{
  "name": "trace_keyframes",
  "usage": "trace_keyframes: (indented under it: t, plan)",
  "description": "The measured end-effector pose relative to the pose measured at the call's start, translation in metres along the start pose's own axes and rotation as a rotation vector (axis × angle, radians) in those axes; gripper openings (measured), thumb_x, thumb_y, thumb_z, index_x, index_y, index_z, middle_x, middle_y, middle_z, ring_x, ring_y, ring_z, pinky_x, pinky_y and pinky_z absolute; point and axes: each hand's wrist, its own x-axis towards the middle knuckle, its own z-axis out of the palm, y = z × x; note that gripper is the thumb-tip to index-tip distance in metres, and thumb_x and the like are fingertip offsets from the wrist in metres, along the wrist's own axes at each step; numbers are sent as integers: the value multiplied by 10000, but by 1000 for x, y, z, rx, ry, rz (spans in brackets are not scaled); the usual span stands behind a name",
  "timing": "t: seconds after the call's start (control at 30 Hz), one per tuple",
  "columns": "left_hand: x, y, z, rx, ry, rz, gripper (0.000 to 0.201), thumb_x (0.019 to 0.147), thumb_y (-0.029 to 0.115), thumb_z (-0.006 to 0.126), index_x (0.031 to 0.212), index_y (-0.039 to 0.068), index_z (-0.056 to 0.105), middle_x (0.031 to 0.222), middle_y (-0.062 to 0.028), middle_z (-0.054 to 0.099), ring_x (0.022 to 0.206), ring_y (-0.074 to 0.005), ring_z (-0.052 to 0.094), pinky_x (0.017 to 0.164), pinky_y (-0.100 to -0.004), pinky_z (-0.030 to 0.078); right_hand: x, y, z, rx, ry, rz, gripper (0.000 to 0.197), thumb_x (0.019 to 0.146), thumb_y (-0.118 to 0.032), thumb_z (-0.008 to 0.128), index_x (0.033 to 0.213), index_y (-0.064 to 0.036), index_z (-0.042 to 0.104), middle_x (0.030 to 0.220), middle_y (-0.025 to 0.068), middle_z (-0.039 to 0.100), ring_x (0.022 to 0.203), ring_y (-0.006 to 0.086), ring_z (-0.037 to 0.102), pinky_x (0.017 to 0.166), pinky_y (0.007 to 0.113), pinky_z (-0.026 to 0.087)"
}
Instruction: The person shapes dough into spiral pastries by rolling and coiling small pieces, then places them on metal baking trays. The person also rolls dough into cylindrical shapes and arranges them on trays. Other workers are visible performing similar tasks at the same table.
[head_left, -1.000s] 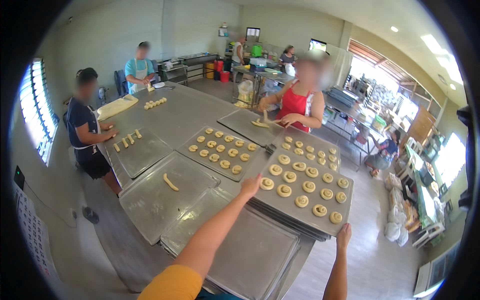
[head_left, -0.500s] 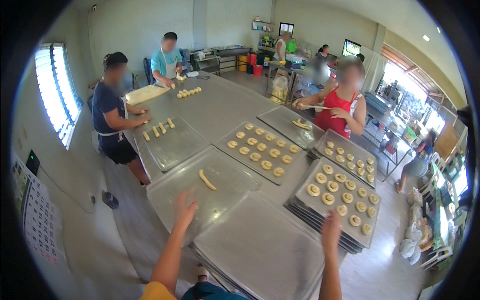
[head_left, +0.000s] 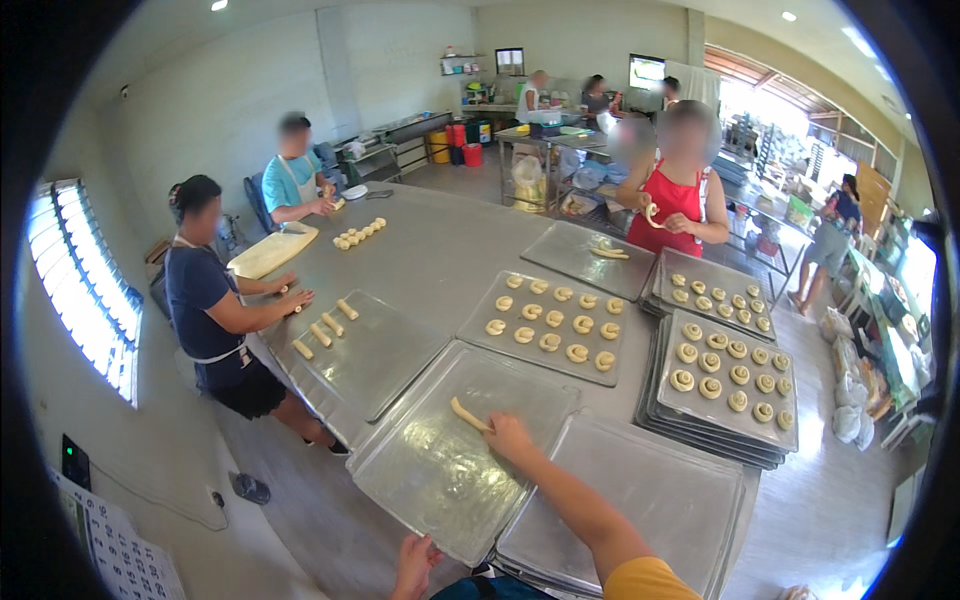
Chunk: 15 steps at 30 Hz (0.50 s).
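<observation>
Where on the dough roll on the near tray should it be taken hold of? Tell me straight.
Pinch the dough roll at its near end, from above and the right. It lies flat and alone on the bare tray, slanting away to the left, and the right hand already touches that end. The left hand rests at the tray's edge.

A bakery workroom: steel table [head_left: 440,250], trays of shaped dough [head_left: 555,325]

Pale dough on grey steel

We are looking at a pale cream dough strip [head_left: 468,414] lying on a silvery grey tray [head_left: 430,480], and we are wearing a yellow sleeve [head_left: 645,580]. Across the grey steel table [head_left: 440,250], a person is wearing a red apron [head_left: 668,205], another a teal shirt [head_left: 285,185], another a navy shirt [head_left: 195,290].
</observation>
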Motion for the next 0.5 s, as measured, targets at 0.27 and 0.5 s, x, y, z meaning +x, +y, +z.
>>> trace_keyframes:
  t: [0.27,0.5]
  plan:
    - [1,12,6,2,-67,-46,275,962,208,571,1180,60,495,1013,-76,598,813,-219,611,709,-368,526,38,-42,-139,320,70,-56,226,795,-141,659,982,-20,692,758,150,685,754,275,694,708,375,548]
    - [-1,13,13,133,-37,38,295,921,183,627,1199,85,604,1000,-43,637,867,-169,609,720,-327,540,140,1,-305,-122,135,114,209,795,-169,646,934,-52,750,813,156,722,676,229,703,662,356,558]
